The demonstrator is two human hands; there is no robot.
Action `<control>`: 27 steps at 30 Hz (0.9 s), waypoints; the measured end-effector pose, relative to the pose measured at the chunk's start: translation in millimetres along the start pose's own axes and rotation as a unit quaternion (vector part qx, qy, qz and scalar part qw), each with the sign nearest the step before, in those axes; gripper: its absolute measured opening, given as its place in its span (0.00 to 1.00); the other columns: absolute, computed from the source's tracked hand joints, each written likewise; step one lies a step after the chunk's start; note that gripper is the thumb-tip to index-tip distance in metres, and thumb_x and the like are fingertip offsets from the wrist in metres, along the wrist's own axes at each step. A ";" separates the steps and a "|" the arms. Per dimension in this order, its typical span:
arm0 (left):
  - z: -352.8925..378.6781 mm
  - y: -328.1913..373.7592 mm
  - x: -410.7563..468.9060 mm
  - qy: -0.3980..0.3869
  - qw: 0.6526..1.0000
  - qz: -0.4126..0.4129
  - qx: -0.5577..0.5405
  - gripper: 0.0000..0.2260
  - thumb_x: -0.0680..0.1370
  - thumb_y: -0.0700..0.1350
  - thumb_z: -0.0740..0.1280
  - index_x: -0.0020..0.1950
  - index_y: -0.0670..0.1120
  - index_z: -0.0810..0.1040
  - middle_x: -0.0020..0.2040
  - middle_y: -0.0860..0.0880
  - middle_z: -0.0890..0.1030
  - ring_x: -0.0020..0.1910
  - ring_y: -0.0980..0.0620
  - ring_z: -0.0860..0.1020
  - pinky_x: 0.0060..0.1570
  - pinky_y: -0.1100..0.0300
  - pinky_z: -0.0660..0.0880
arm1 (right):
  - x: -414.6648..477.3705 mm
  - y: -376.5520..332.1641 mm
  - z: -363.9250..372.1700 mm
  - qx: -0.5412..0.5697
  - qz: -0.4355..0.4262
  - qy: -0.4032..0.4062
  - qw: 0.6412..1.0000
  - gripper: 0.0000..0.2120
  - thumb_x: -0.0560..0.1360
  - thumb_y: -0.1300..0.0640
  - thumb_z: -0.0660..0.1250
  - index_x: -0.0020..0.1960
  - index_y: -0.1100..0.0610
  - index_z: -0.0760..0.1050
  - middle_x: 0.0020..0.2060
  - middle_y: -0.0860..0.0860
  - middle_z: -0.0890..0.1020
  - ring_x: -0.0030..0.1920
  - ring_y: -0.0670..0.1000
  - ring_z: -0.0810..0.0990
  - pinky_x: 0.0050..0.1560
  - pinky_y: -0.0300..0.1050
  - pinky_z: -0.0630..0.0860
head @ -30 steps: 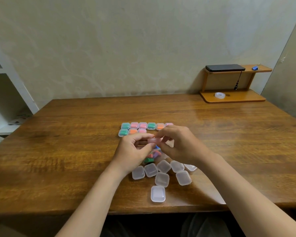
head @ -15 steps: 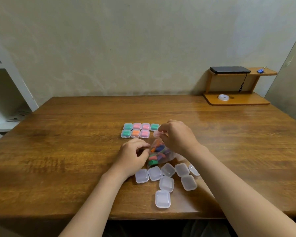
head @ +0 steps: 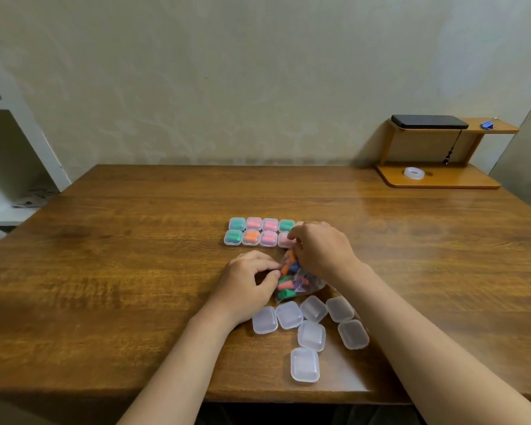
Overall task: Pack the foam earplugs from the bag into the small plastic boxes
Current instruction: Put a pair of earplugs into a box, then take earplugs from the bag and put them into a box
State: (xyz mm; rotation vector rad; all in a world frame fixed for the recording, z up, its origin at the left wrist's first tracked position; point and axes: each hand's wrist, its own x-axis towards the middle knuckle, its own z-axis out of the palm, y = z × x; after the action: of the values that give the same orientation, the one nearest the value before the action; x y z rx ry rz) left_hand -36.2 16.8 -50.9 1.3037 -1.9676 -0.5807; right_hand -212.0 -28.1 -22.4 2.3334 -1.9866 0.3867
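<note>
Nearest us the empty boxes [head: 311,335] cluster on the table [head: 135,271], just beyond them our left hand [head: 246,286] pinches the left edge of the earplug bag [head: 292,282], and farther off our right hand [head: 322,253] curls on a pink-filled box [head: 284,240] at the right end of the filled boxes [head: 252,237].

The wooden table [head: 135,271] carried everything. Beyond my left hand [head: 246,283] the filled boxes [head: 252,231] stood in two close rows, which reached to the fingers of my right hand [head: 322,253]. Between both hands lay the clear bag [head: 292,283] of coloured earplugs. Nearer to me than the hands lay the empty boxes [head: 311,335] in a loose group. Far beyond my right hand, to its right, stood a small wooden stand [head: 442,179].
</note>
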 end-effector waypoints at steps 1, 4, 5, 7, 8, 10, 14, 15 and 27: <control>-0.1 -0.2 -0.1 0.000 1.000 0.000 0.000 0.09 0.79 0.44 0.69 0.57 0.49 0.85 0.53 0.55 0.81 0.55 0.59 0.77 0.57 0.56 0.78 | 0.3 -0.6 0.0 -0.003 -0.001 -0.002 1.000 0.13 0.79 0.56 0.65 0.62 0.48 0.79 0.55 0.51 0.83 0.54 0.53 0.79 0.49 0.50 0.81; -0.2 -0.8 -0.4 0.000 1.000 0.000 0.003 0.09 0.80 0.44 0.69 0.58 0.49 0.85 0.53 0.55 0.81 0.55 0.59 0.77 0.57 0.56 0.78 | 0.8 -1.6 0.1 -0.005 -0.001 -0.005 1.000 0.14 0.79 0.57 0.65 0.63 0.48 0.79 0.56 0.52 0.83 0.54 0.54 0.80 0.50 0.51 0.82; -0.1 -0.7 -0.6 0.000 1.000 0.001 0.004 0.09 0.80 0.44 0.68 0.58 0.49 0.85 0.54 0.55 0.81 0.55 0.59 0.77 0.57 0.56 0.78 | 1.0 -1.3 0.5 -0.005 -0.001 -0.005 1.000 0.14 0.79 0.57 0.65 0.63 0.48 0.79 0.56 0.52 0.83 0.55 0.54 0.80 0.50 0.51 0.82; -0.2 -0.6 -0.9 0.001 1.000 0.004 0.004 0.09 0.80 0.44 0.68 0.58 0.49 0.85 0.54 0.55 0.81 0.55 0.59 0.77 0.57 0.57 0.78 | 1.3 -1.1 0.2 -0.006 0.000 -0.007 1.000 0.14 0.79 0.57 0.65 0.63 0.48 0.79 0.56 0.52 0.83 0.55 0.54 0.80 0.50 0.51 0.82; -0.4 -0.6 -0.9 0.001 1.000 0.004 0.003 0.09 0.80 0.44 0.68 0.58 0.49 0.85 0.54 0.55 0.81 0.55 0.59 0.77 0.57 0.57 0.78 | 1.6 -1.3 -0.3 -0.006 -0.001 -0.008 1.000 0.15 0.79 0.57 0.65 0.63 0.48 0.79 0.56 0.52 0.83 0.55 0.54 0.80 0.50 0.51 0.81; -0.9 -1.1 -1.2 0.000 1.000 0.005 0.000 0.09 0.80 0.44 0.68 0.58 0.49 0.85 0.54 0.56 0.81 0.55 0.59 0.77 0.57 0.57 0.78 | 1.5 -0.9 -0.8 -0.008 -0.003 -0.008 1.000 0.15 0.78 0.57 0.65 0.64 0.48 0.78 0.56 0.52 0.83 0.55 0.54 0.80 0.50 0.50 0.81; -0.8 -2.2 -0.9 0.007 1.000 0.007 -0.005 0.09 0.80 0.43 0.67 0.57 0.48 0.85 0.53 0.56 0.81 0.55 0.60 0.77 0.56 0.61 0.78 | -1.9 0.1 -1.5 -0.007 -0.016 0.008 1.000 0.16 0.78 0.56 0.67 0.66 0.47 0.78 0.57 0.51 0.83 0.55 0.53 0.81 0.51 0.48 0.82; -0.7 -2.2 -0.7 0.009 1.000 0.006 -0.007 0.09 0.80 0.43 0.67 0.57 0.48 0.85 0.53 0.56 0.82 0.55 0.60 0.78 0.55 0.62 0.78 | -3.2 0.6 -1.7 -0.004 -0.018 0.014 1.000 0.16 0.78 0.56 0.67 0.65 0.47 0.78 0.56 0.51 0.84 0.54 0.52 0.81 0.51 0.48 0.82; -9.8 5.1 -6.4 0.056 0.996 0.034 -0.065 0.06 0.79 0.38 0.68 0.47 0.45 0.84 0.46 0.52 0.83 0.50 0.58 0.78 0.46 0.69 0.75 | -31.4 11.8 -17.9 0.098 -0.030 0.119 0.988 0.13 0.81 0.59 0.60 0.61 0.55 0.81 0.53 0.51 0.84 0.53 0.53 0.81 0.56 0.54 0.78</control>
State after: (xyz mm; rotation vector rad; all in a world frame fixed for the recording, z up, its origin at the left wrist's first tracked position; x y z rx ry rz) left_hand -30.2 24.9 -42.9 1.1607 -1.8428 -0.5793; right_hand -230.7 3.7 -13.5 2.3184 -1.8365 0.8500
